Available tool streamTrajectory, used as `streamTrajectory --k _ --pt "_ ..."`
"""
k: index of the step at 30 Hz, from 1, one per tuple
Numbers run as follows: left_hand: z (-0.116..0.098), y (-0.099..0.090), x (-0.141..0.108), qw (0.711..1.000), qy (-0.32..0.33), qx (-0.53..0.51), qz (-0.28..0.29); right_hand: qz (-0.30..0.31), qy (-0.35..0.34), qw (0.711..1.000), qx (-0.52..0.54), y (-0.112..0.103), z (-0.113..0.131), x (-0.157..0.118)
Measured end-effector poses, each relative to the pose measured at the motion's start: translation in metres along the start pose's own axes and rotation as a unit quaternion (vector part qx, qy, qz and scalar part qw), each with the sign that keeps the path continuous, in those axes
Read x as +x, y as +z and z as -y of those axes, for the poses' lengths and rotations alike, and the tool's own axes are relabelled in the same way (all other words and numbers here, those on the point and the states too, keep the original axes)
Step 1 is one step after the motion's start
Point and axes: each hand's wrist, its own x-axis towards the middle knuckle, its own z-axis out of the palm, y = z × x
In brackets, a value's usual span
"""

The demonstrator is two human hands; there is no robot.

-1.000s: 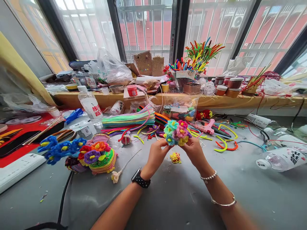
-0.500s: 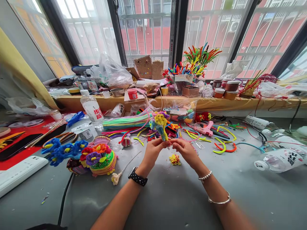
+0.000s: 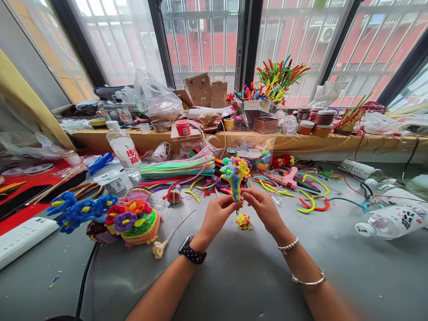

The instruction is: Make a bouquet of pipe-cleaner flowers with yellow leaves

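A small bouquet of fuzzy flowers (image 3: pixel 236 171), blue, yellow and purple on top with a blue wrapped stem, stands upright between my hands. My left hand (image 3: pixel 219 216) pinches the lower end of its stem. The fingertips of my right hand (image 3: pixel 264 209) are pressed together at the right side of the stem. Just below, a yellow and red fuzzy clump (image 3: pixel 244 221) lies on the grey table (image 3: pixel 240 276). Behind the bouquet is a bundle of pastel pipe cleaners (image 3: pixel 177 167).
Blue fuzzy flowers (image 3: pixel 83 209) and a striped piece with colourful flowers (image 3: pixel 142 223) sit at the left, near a white power strip (image 3: pixel 25 238). A pink glue gun (image 3: pixel 287 179) lies behind my right hand. Plastic bottles (image 3: pixel 394 223) lie at the right.
The bouquet has turned and straightened, so more of its blue and yellow flowers show. Both hands have shifted slightly right with it. The view has also shifted a little.
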Motion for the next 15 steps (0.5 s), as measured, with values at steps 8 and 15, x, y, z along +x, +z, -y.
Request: streamTrajectory --k 8,15 --pt "-0.001 0.003 -0.003 0.996 0.003 0.018 0.089 0.015 0.028 0.995 0.092 -0.001 0.01 -0.004" --pt "-0.002 -0.004 0.0 0.974 -0.092 -0.16 0.128 0.004 0.019 0.997 0.078 0.0 0.016 -0.005"
